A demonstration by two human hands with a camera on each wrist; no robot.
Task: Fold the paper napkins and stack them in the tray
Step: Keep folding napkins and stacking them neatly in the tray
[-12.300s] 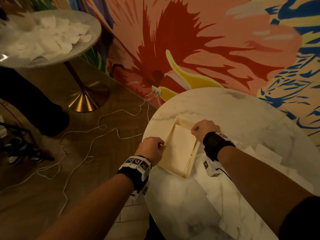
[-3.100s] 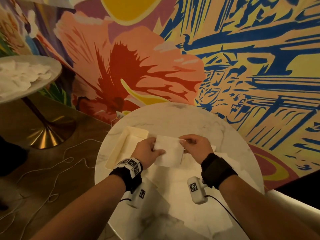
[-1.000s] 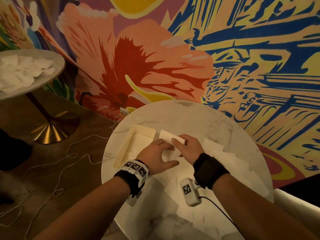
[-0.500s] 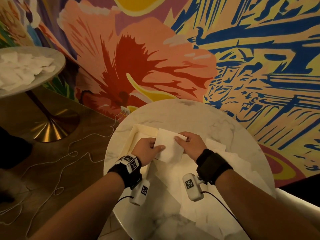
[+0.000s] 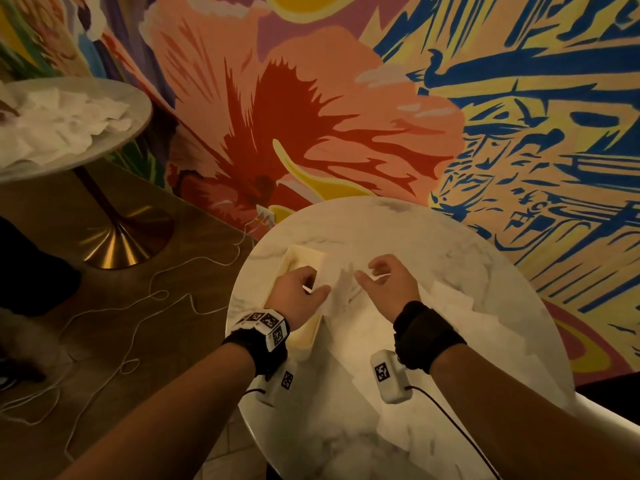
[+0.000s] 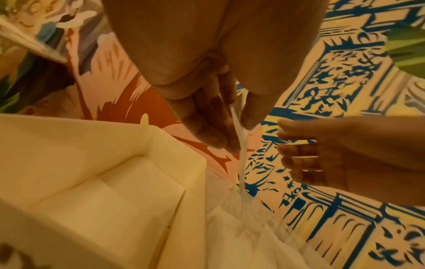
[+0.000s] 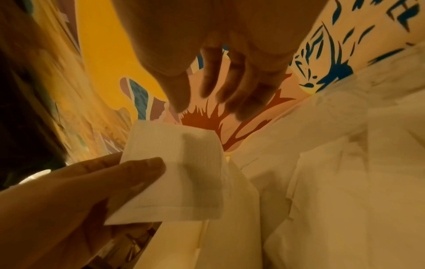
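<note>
Head view shows both hands raised over the round white marble tabletop (image 5: 398, 233). Left hand (image 5: 298, 299) pinches a folded white paper napkin (image 7: 174, 172) between thumb and fingers (image 6: 207, 127), holding it above the tabletop just beside the cream rectangular tray (image 6: 76, 151). Right hand (image 5: 389, 289) hangs just beside the napkin with fingers (image 7: 232, 87) loosely curled and apart from it, holding nothing. Inside the tray lies a flat stack of folded cream napkins (image 6: 110, 205). Loose unfolded white napkins (image 7: 345, 172) spread over the tabletop under and right of the hands. Another round table (image 5: 138, 109) at left carries a heap of white napkins (image 5: 65, 126).
</note>
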